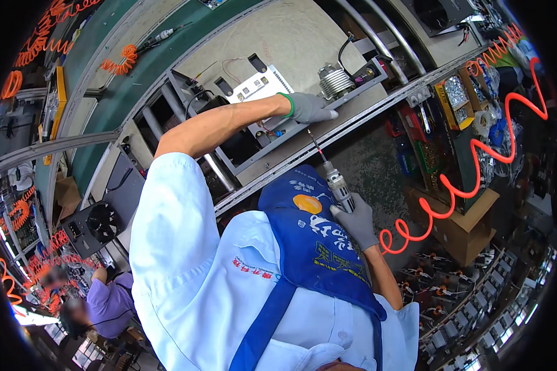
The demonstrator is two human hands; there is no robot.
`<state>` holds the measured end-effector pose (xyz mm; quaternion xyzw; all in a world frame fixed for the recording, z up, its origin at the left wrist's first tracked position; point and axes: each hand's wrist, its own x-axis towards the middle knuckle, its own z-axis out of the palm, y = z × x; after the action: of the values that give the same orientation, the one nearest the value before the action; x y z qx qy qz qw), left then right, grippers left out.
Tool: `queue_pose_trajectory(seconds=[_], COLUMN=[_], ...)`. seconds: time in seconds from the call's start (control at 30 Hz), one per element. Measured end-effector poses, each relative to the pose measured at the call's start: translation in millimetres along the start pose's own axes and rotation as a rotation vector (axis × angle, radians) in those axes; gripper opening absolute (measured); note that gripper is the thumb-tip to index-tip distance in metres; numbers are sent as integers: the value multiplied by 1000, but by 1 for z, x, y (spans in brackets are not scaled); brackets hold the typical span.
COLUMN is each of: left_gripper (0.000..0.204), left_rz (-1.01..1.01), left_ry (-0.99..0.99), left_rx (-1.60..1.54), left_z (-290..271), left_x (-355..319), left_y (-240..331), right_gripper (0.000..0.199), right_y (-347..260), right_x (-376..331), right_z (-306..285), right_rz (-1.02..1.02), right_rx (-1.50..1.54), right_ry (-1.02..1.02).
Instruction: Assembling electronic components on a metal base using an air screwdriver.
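Observation:
My left hand point(310, 108), in a grey glove with a green cuff, lies over the near rail of a grey metal frame point(272, 146). Its thumb points right and the other fingers look curled at the rail, partly hidden. In my right hand point(356, 221), also gloved, is a power screwdriver point(338, 187), its bit tilted up toward the rail just below my left hand. The frame holds a white perforated box point(254, 86) and a ribbed silver part point(335, 82) with a black cable. My left forearm covers part of the frame.
An orange coiled hose point(423, 219) hangs at the right. Metal rollers point(396, 40) and a bench rail point(365, 117) border the frame. Parts bins point(455, 102) and a cardboard box point(464, 229) stand right. Another driver point(161, 37) lies at the back left. A person in purple point(110, 306) sits lower left.

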<state>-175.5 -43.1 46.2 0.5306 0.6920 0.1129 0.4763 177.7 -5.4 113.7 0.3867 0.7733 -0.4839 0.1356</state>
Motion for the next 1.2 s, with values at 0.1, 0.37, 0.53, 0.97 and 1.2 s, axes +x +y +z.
queue_pose_trajectory(seconds=[0.1,0.37,0.53,0.97,1.2], left_gripper=[77,91,96,33,18], left_rz=[-1,2,7,265,-424], left_ry=[-29,-27,-56,966,886], left_rx=[22,6,-20,113,-225], left_z=[1,1,-1,59,278], left_x=[5,6,4,-82,-101], left_y=[-4,-3,-4,60,-36], right_gripper=[34,31,29,33,35], right_y=[-6,-26,-11,16,38], right_x=[-1,-6,4,22,32], right_z=[2,-1,15,34,32], right_rz=[68,352,171,6,4], right_rx=[99,631,206,114,85], right_ry=[-32,-292,-51,44,-19])
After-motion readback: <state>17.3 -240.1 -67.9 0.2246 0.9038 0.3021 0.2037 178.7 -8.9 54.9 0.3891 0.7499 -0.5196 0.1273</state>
